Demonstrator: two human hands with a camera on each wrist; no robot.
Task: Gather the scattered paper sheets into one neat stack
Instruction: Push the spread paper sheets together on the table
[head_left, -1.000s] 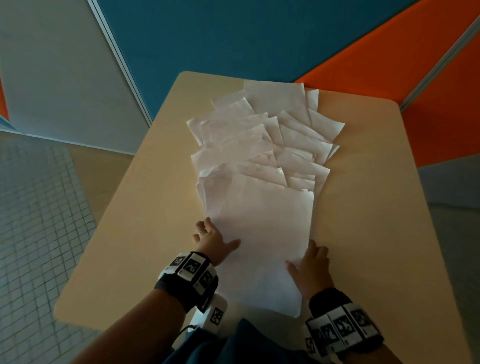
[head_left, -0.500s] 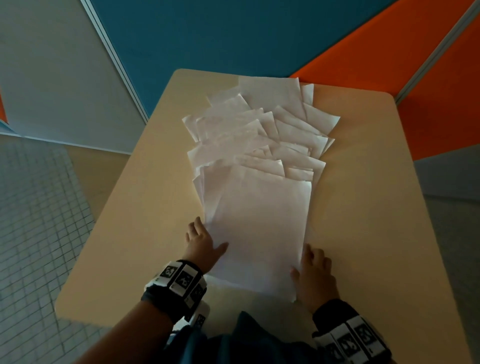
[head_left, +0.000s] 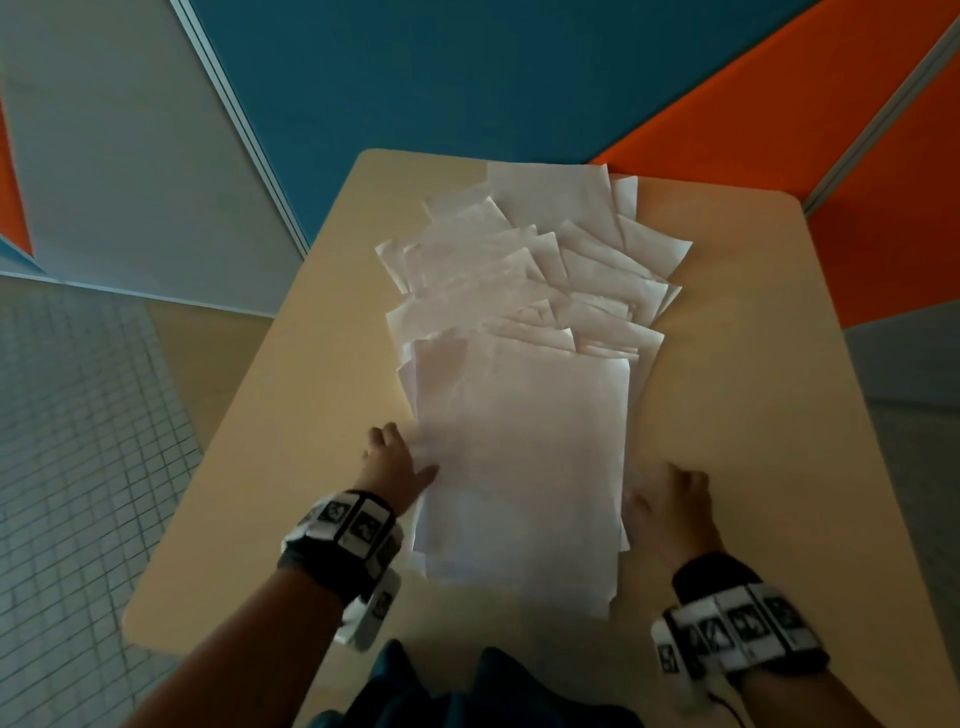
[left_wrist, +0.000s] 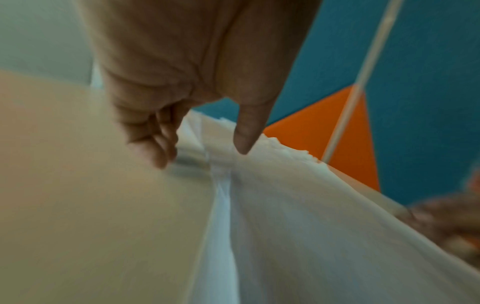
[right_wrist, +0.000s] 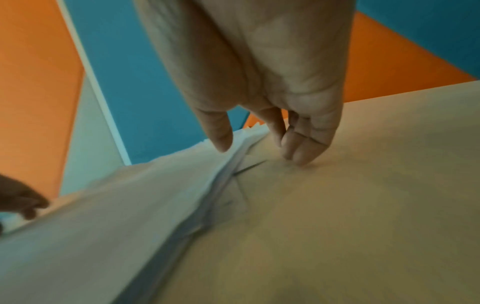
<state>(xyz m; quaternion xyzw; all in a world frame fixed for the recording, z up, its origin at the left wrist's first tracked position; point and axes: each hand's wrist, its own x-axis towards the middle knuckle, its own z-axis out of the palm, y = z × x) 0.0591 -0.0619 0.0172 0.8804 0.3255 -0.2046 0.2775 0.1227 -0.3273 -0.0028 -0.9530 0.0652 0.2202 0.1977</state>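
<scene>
head view: the white paper sheets (head_left: 524, 395) are lying in one overlapping fan down the middle of the pale beige rounded-corner table (head_left: 769, 415), the far ones splaying out at angles, the near ones sitting almost squared up.
left wrist view: the left hand (head_left: 392, 467) is showing what the head view is hiding, its thumb (left_wrist: 246, 131) coming down onto the top sheet and its curled fingers (left_wrist: 155, 144) touching the table against the pile's left edge; much of this view is blurring.
right wrist view: the right hand (head_left: 672, 506) is setting its bent fingertips (right_wrist: 298, 152) on bare table just beside the pile's right edge, thumb (right_wrist: 221, 131) hanging over the top sheet, contact unclear.
grip: neither hand is closing round any paper; both are lying loosely curled, bracketing the near end.
count: two hands, two black wrist bands with white marker tiles (head_left: 345, 530); more than ten sheets, exact number not countable.
edges: the farthest sheet is reaching the table's far edge; the nearest one is stopping short of the near edge.
open room: bare table is running down both sides of the pile.
surroundings: blue (head_left: 467, 78) and orange wall panels (head_left: 883, 208) are standing behind the table, grey tiled floor (head_left: 78, 467) at left.
</scene>
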